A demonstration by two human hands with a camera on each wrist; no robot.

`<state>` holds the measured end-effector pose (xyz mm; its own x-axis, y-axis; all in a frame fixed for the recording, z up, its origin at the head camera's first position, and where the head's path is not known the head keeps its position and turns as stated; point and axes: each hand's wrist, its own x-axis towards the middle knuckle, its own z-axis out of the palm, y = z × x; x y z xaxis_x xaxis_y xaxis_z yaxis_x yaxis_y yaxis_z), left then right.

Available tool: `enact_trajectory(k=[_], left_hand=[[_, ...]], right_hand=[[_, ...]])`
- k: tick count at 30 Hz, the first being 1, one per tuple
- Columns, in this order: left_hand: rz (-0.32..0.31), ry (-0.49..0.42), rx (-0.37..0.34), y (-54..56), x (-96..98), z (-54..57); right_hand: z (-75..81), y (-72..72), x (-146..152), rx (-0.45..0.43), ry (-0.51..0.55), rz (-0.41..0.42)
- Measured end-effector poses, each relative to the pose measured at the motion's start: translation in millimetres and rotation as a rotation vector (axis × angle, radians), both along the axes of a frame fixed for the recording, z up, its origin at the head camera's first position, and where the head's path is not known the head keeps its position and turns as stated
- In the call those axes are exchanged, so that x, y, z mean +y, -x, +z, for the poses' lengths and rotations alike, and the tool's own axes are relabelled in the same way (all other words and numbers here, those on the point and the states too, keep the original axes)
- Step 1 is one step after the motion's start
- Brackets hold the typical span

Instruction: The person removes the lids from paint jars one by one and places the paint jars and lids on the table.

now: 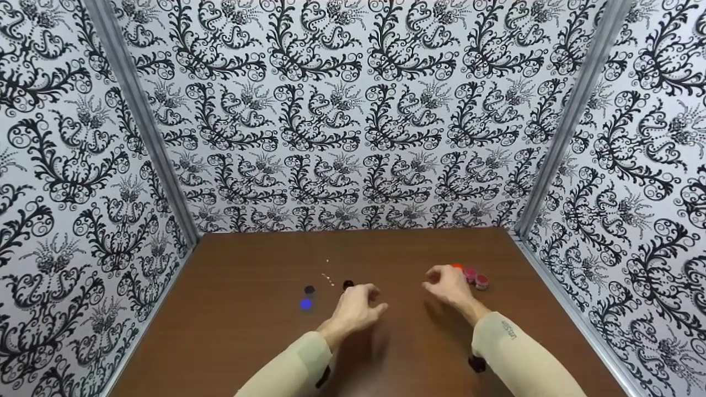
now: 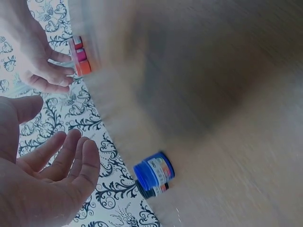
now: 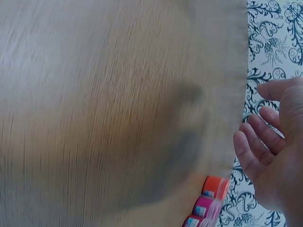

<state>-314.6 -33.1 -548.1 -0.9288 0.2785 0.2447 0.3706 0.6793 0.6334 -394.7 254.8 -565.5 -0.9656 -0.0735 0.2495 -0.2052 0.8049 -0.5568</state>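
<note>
My left hand [image 1: 356,307] hovers over the middle of the table, fingers loosely bent and holding nothing. Right behind its knuckles sits a small dark jar [image 1: 348,284], partly covered by the hand. To its left stand a blue paint jar [image 2: 154,170] and a black jar [image 1: 309,289] close together. My right hand [image 1: 448,285] is also empty, its thumb and fingers apart, just left of three small paint jars in a slanting row. They are an orange jar [image 3: 215,187], a magenta jar [image 3: 207,209] and a red jar [image 1: 481,281]. The right hand overlaps the orange one in the head view.
Small whitish specks [image 1: 329,277] lie on the brown wooden table [image 1: 248,331] behind the left hand. Patterned black-and-white walls [image 1: 353,138] with grey metal corner posts [image 1: 144,118] enclose the table at the back and sides.
</note>
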Motion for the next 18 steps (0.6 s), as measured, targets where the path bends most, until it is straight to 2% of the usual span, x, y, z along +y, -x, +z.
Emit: enact_trajectory(k=[18], left_hand=[[-0.058,-0.002,-0.058,-5.1,28.0,-4.5]], right_hand=[[3.7,-3.4,53.9,-0.015,-0.013,-0.105]])
